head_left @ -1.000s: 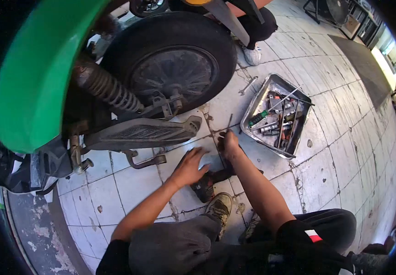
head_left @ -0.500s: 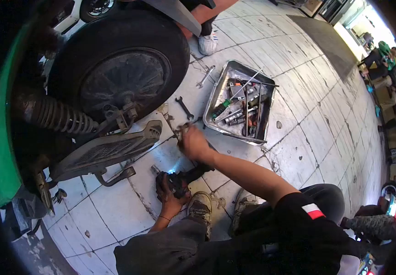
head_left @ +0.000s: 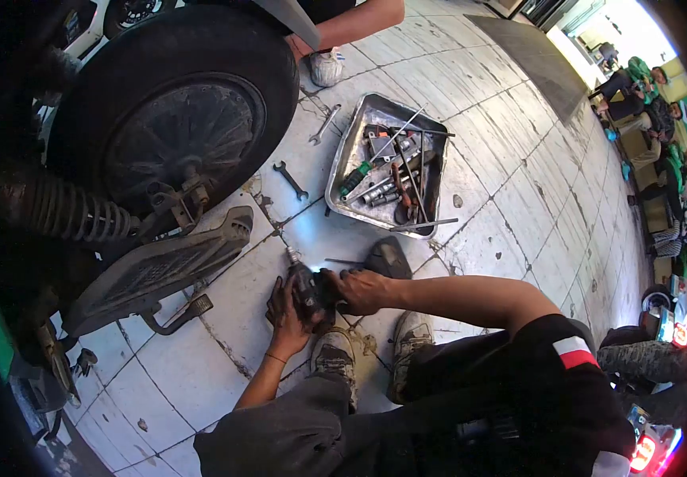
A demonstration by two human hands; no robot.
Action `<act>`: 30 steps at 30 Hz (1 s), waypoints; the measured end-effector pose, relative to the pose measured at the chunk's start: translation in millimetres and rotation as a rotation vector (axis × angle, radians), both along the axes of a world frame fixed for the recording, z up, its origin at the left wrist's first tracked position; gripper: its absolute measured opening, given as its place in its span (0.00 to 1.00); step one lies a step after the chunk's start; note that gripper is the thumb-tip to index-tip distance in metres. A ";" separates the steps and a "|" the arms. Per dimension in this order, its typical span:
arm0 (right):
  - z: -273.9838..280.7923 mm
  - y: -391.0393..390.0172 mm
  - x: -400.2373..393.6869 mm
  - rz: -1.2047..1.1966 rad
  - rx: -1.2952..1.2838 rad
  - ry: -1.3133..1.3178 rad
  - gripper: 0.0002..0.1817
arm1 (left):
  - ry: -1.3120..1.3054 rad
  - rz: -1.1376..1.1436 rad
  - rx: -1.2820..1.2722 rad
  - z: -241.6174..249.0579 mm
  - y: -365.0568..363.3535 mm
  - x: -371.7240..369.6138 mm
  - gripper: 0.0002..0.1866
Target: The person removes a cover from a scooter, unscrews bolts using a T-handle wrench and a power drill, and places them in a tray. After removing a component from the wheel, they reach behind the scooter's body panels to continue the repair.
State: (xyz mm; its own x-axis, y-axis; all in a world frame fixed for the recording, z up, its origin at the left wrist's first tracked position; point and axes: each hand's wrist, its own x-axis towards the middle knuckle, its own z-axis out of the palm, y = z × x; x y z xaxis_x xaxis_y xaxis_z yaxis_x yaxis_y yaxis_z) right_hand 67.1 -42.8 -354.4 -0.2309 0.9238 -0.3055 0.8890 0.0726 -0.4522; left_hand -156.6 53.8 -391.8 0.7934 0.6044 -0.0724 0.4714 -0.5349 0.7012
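Note:
A dark cordless impact wrench (head_left: 304,288), with a silver socket (head_left: 292,255) on its nose, is held low over the floor between my hands. My left hand (head_left: 286,319) wraps its body from the left side. My right hand (head_left: 361,291) closes around its handle from the right, hiding most of the grip. A dark block like its battery base (head_left: 388,259) shows just beyond my right wrist. The tool's lamp throws bluish light onto the tiles ahead. Past the nose lie an open-end wrench (head_left: 291,181) and a second wrench (head_left: 325,125).
A metal tray (head_left: 437,199) holds sockets, a green-handled screwdriver (head_left: 357,180) and other tools. At left stand a motorbike wheel (head_left: 184,135), shock absorber (head_left: 81,208) and footboard (head_left: 160,270). Another person's arm (head_left: 359,24) and shoe (head_left: 327,68) are behind the wheel. Several people sit far right.
My right hand has come back from near the tray and now grips the impact wrench. The tool's nose has swung upward, and its light now falls farther ahead. The view has shifted slightly.

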 end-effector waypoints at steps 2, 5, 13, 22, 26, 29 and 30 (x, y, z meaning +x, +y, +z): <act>-9.9 -18.5 7.7 -0.086 -0.041 -0.013 0.43 | -0.062 -0.007 0.028 3.5 -1.8 -1.8 0.47; -25.5 -37.9 34.3 -0.107 -0.124 0.124 0.40 | -0.165 0.145 0.012 3.3 -14.2 -12.8 0.33; 82.2 -29.7 90.7 0.169 -0.308 -0.197 0.25 | -0.063 0.313 -0.204 12.1 -38.3 -58.7 0.23; 52.4 -2.0 107.3 0.052 -0.448 -0.157 0.32 | -0.016 0.354 -0.357 84.9 38.3 -82.4 0.19; 48.1 -3.5 97.2 0.080 -0.488 -0.102 0.35 | 0.095 0.146 -0.187 168.7 87.7 -84.9 0.20; 36.8 -0.1 96.6 0.111 -0.547 -0.156 0.35 | 0.284 0.049 -0.095 260.6 99.5 -66.0 0.21; 28.0 3.5 99.8 0.168 -0.576 -0.169 0.34 | 0.400 0.033 -0.059 294.4 98.4 -57.1 0.22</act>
State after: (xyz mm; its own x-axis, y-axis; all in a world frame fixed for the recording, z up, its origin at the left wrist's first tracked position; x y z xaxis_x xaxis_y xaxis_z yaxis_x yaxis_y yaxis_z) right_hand 166.9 -39.2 -326.5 -0.2634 0.5549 -0.7892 0.9493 0.0035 -0.3143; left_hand -213.7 152.2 -97.3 0.6757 0.6146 -0.4070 0.7297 -0.4789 0.4881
